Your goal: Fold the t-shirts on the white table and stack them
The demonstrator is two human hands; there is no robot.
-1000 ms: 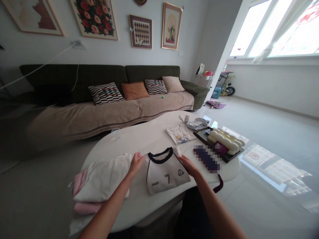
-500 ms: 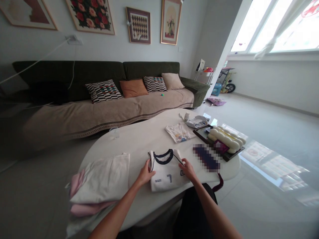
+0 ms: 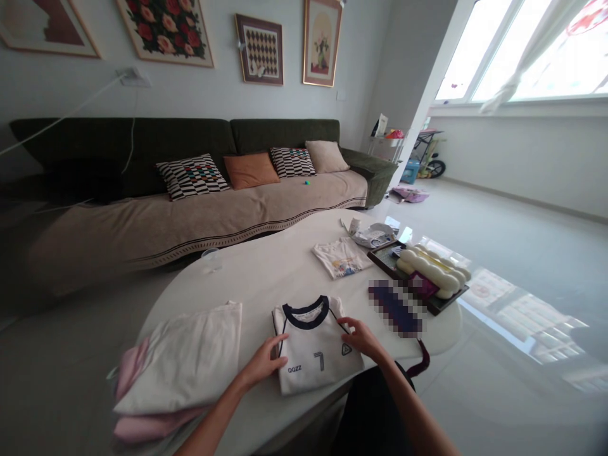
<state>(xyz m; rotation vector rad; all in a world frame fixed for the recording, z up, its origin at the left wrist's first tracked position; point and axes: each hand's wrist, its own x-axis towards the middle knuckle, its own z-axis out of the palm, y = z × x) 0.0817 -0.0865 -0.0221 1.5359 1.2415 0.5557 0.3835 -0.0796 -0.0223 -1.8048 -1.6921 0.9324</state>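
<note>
A folded white T-shirt (image 3: 304, 361) with a navy collar, a "7" and "QQZZ" print lies on the white table near its front edge. My left hand (image 3: 260, 364) is at the shirt's left side, thumb and fingers apart, the tips touching its edge. On the opposite side, my right hand (image 3: 361, 337) rests its extended fingers on the right shoulder seam. Left of my left hand is a stack of folded clothes, a white garment (image 3: 185, 361) over a pink one (image 3: 154, 425). Farther back lies another folded white shirt (image 3: 341, 258) with a colourful print.
The white table (image 3: 251, 269) has rounded edges. A dark tray (image 3: 396, 269) with a puffy cream tissue-box cover (image 3: 434, 269) stands at the right. Near it lie a blurred dark item (image 3: 396, 308) and a plastic package (image 3: 375, 235). A sofa (image 3: 285, 130) with cushions stands behind.
The folded T-shirt appears lower and slightly left in view, partly because the camera has shifted. My left hand has moved down along its side, and its fingers have spread apart.
</note>
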